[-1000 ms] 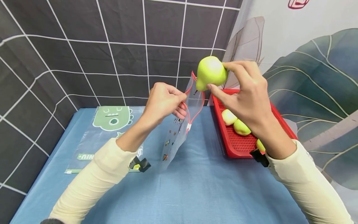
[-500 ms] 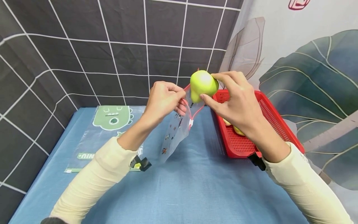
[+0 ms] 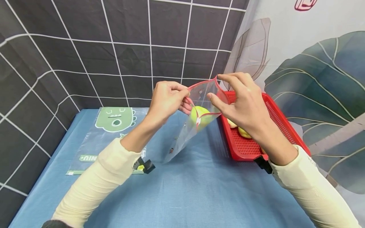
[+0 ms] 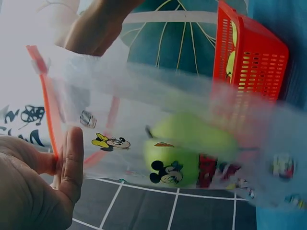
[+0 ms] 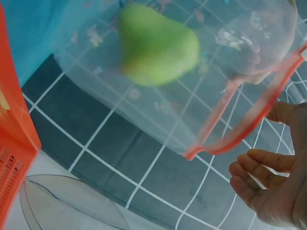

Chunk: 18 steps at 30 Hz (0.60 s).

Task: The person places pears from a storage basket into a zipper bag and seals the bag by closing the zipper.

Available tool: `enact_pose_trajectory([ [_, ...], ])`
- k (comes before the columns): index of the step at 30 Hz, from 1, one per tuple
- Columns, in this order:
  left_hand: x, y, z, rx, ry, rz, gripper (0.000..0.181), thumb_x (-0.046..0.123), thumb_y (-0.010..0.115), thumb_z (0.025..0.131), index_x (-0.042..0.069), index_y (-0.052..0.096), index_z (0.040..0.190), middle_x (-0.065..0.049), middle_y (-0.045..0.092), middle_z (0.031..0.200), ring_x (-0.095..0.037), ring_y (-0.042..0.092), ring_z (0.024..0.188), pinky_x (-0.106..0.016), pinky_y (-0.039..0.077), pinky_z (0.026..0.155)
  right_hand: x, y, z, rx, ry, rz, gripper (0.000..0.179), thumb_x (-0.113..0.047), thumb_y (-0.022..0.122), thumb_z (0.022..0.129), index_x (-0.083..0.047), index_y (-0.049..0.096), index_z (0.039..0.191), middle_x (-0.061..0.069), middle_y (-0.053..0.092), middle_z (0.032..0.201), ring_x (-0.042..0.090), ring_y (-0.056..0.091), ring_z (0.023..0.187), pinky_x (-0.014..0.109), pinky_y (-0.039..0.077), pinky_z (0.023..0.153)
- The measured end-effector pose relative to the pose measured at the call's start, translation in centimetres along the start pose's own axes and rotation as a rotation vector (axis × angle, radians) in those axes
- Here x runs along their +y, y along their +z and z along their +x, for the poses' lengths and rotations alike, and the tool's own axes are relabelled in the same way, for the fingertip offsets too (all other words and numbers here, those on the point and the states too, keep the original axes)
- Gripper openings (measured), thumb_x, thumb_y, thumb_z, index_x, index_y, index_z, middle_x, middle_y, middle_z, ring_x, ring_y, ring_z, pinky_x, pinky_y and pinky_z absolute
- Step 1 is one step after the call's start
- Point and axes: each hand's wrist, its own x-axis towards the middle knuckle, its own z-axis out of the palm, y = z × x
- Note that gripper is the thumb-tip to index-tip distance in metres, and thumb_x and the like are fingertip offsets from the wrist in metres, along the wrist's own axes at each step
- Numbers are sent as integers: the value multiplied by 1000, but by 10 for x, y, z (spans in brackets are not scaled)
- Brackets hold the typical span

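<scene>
A clear zip bag (image 3: 182, 139) with a red-edged mouth and cartoon prints hangs above the table, its mouth spread wide. My left hand (image 3: 169, 99) pinches the near-left side of that red rim between thumb and fingers. Inside the bag is a green pear (image 4: 192, 143), seen through the plastic in both wrist views. At the mouth's right side, my right hand (image 3: 245, 104) has thumb and fingers apart and grips nothing; in the right wrist view its fingers (image 5: 259, 167) lie just outside the red edge.
A red perforated basket (image 3: 236, 152) with several yellow-green fruits (image 3: 243, 133) stands on the right, partly behind my right arm. Flat on the blue table (image 3: 182, 196) at left lies another zip bag (image 3: 94, 139) with a green cartoon print. A dark grid-patterned cloth (image 3: 125, 57) rises behind.
The pear has left my right fingers and dropped into the bag. My right hand moved left and down to the mouth, then let go. The mouth is wider; my left hand stays put.
</scene>
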Motion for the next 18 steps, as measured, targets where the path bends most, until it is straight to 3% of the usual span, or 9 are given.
enact_pose_trajectory([
  [6,3,0,1,15,8,-33,17,-9,63,101,-17,77,107,-12,76,72,-18,77,54,-45,73,60,4,-4,-1,20,34,-1,51,-24,85,99,-1,74,143,23,74,140,42,65,132,62,58,104],
  [18,-1,-2,2,25,-54,-12,21,-8,62,100,-18,76,112,-10,75,71,-17,77,54,-44,74,61,14,-10,-5,40,87,-29,44,-28,78,104,-4,77,141,21,75,139,40,67,131,65,57,108],
])
